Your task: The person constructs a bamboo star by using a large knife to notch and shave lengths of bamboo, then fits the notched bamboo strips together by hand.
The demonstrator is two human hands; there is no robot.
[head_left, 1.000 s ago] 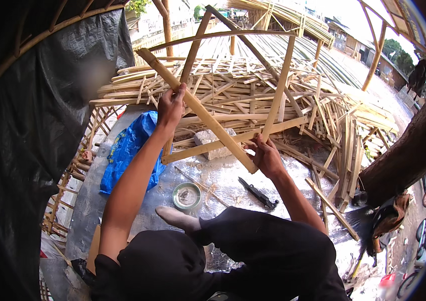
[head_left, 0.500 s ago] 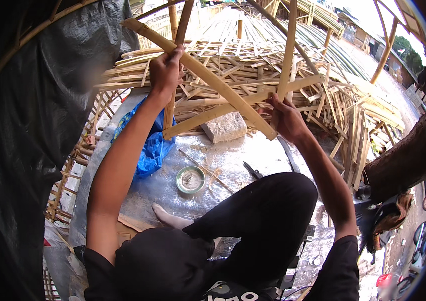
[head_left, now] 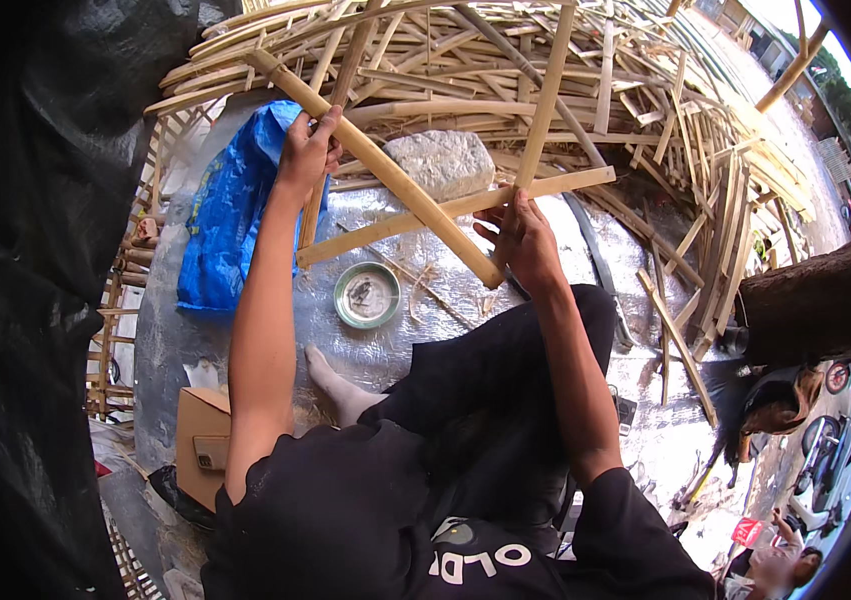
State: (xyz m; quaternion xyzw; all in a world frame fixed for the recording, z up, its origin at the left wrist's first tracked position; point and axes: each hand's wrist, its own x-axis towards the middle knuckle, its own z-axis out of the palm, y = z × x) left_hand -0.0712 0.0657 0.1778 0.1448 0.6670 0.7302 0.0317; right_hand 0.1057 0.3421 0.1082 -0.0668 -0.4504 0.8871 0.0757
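A frame of bamboo slats (head_left: 395, 181) is held up in front of me, with two slats crossing and two more running upward at its sides. My left hand (head_left: 306, 152) is closed round the upper left part, where the diagonal slat meets a side slat. My right hand (head_left: 527, 238) grips the right joint, where the other crossing slat meets the right side slat; part of its hold is hidden behind the fingers. Below the frame stands a green-rimmed bowl (head_left: 340, 300) with whitish contents. A rough stone block (head_left: 441, 164) lies just beyond the crossing.
Piled bamboo strips (head_left: 415, 75) fill the far side. A blue plastic bag (head_left: 220, 240) lies left, a cardboard box (head_left: 198, 432) near my left elbow. A black sheet (head_left: 25, 300) hangs at left. A trunk (head_left: 810, 300), motorbikes (head_left: 838, 450) and another person (head_left: 767, 562) are at right.
The view has tilted downward, showing more of the floor, the box and the person at lower right. Both hands keep their hold on the bamboo frame, which sits a little lower in the picture.
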